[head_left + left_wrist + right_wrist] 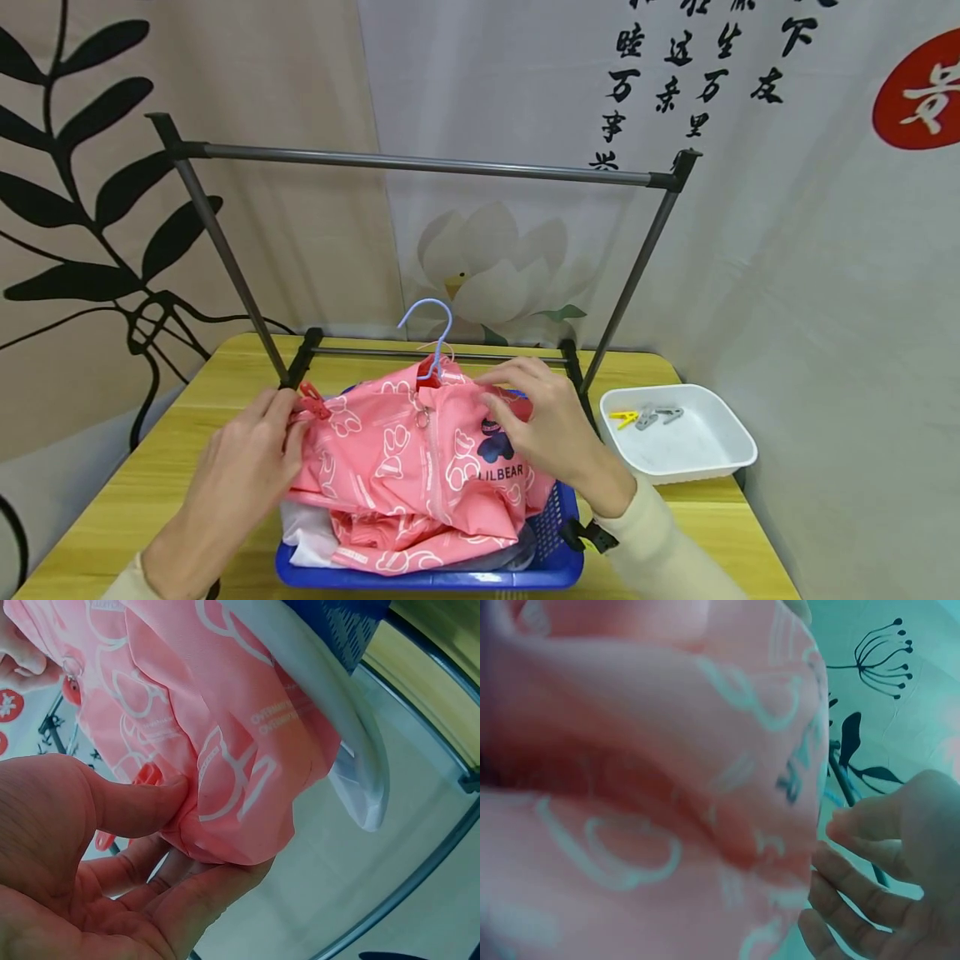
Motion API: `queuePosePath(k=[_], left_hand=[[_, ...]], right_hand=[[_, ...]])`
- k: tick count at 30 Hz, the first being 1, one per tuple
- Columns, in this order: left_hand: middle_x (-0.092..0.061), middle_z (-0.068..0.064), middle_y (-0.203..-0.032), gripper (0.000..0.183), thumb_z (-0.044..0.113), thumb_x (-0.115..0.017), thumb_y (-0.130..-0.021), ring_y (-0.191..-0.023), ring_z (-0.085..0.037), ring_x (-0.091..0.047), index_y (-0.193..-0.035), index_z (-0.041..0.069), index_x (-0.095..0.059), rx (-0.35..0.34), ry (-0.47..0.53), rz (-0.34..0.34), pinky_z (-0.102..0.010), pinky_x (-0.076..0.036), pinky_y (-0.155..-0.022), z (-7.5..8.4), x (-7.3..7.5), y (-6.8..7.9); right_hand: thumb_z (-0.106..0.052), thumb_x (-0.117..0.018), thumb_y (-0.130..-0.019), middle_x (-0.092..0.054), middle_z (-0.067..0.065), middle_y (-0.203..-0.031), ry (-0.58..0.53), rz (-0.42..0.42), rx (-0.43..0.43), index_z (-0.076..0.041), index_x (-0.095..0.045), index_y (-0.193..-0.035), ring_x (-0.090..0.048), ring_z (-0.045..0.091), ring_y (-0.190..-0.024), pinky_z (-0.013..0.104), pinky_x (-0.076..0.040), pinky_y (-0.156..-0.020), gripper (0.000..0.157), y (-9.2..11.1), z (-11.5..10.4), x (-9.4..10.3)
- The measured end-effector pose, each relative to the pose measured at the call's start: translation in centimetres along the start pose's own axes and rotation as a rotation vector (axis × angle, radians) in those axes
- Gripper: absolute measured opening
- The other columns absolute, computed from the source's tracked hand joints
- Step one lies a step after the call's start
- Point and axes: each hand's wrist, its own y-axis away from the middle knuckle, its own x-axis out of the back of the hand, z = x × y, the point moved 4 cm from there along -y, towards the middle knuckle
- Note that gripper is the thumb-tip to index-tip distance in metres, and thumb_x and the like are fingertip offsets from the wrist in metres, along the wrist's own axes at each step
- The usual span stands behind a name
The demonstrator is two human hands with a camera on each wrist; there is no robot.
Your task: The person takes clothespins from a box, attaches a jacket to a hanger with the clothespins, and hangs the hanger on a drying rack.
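Note:
A pink child's jacket (405,467) with white rabbit outlines and a front zip lies over a blue basket (567,533). From its collar rises the hook of a light blue hanger (442,333). My left hand (251,450) pinches the jacket's shoulder edge between thumb and fingers, plainly seen in the left wrist view. A red clothespin (313,402) sits beside that thumb, partly hidden behind it in the left wrist view. At the opposite shoulder, my right hand (543,421) touches or nearly touches the cloth with loosely bent fingers; the right wrist view shows no grip.
A dark metal rack (427,162) stands behind the basket, its top bar above the jacket. On the right of the wooden table (708,533) is a white tray (675,454) holding a yellow clothespin (624,417) and grey clothespins (656,417). White cloth (311,533) shows under the jacket.

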Motion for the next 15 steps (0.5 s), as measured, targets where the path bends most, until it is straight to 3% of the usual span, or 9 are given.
queuePosePath(k=[5, 11, 15], left_hand=[[-0.076, -0.025, -0.105, 0.026, -0.002, -0.090, -0.095, -0.065, -0.027, -0.070, -0.114, -0.004, -0.073, 0.006, -0.006, -0.016, -0.040, -0.062, -0.052, -0.2, -0.2, 0.1], [-0.074, -0.027, -0.106, 0.026, 0.000, -0.088, -0.097, -0.070, -0.032, -0.073, -0.116, -0.006, -0.071, 0.038, -0.001, -0.065, -0.051, -0.067, -0.059, -0.5, -0.5, 0.3], [-0.074, -0.024, -0.103, 0.024, -0.001, -0.088, -0.097, -0.069, -0.030, -0.071, -0.113, -0.004, -0.070, 0.029, 0.003, -0.043, -0.049, -0.065, -0.057, -0.6, -0.5, 0.4]], right_hand=[[-0.011, -0.090, -0.102, -0.085, 0.002, -0.126, 0.027, 0.006, -0.031, -0.014, -0.087, -0.124, -0.081, 0.024, -0.124, 0.048, -0.071, -0.103, 0.023, 0.6, 1.3, 0.7], [-0.009, -0.089, -0.102, -0.086, 0.005, -0.126, 0.048, 0.018, -0.049, -0.012, -0.087, -0.125, -0.081, 0.027, -0.126, 0.053, -0.070, -0.105, 0.023, 1.4, 2.6, 1.6], [-0.010, -0.088, -0.104, -0.086, 0.005, -0.127, 0.072, -0.001, -0.097, -0.012, -0.087, -0.126, -0.081, 0.028, -0.126, 0.056, -0.069, -0.107, 0.022, 2.0, 3.6, 2.0]])
